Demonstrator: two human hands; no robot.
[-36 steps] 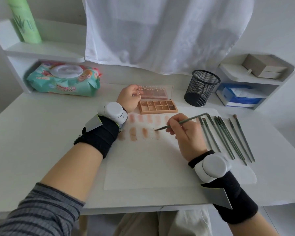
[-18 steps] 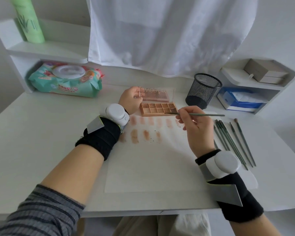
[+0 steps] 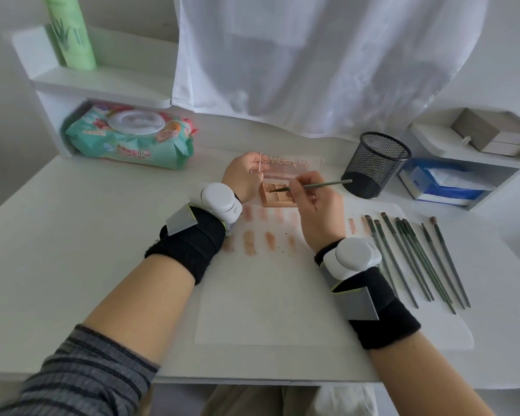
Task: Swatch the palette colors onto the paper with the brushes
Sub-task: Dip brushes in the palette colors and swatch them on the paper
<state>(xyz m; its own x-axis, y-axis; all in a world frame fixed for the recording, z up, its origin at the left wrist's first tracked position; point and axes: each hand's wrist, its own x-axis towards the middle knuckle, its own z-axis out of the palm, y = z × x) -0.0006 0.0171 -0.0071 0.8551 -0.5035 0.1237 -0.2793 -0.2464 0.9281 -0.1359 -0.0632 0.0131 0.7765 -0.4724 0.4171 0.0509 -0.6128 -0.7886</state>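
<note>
The paper lay flat on the white desk, bearing tan swatches. The palette sat at its far edge, lid pinched open by the left hand. The right hand pinched a brush, tip on a pan. Spare brushes lay right.

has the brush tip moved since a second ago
Yes. The brush in the right hand went from the swatches on the paper up to the palette, toward the mesh cup.
</note>
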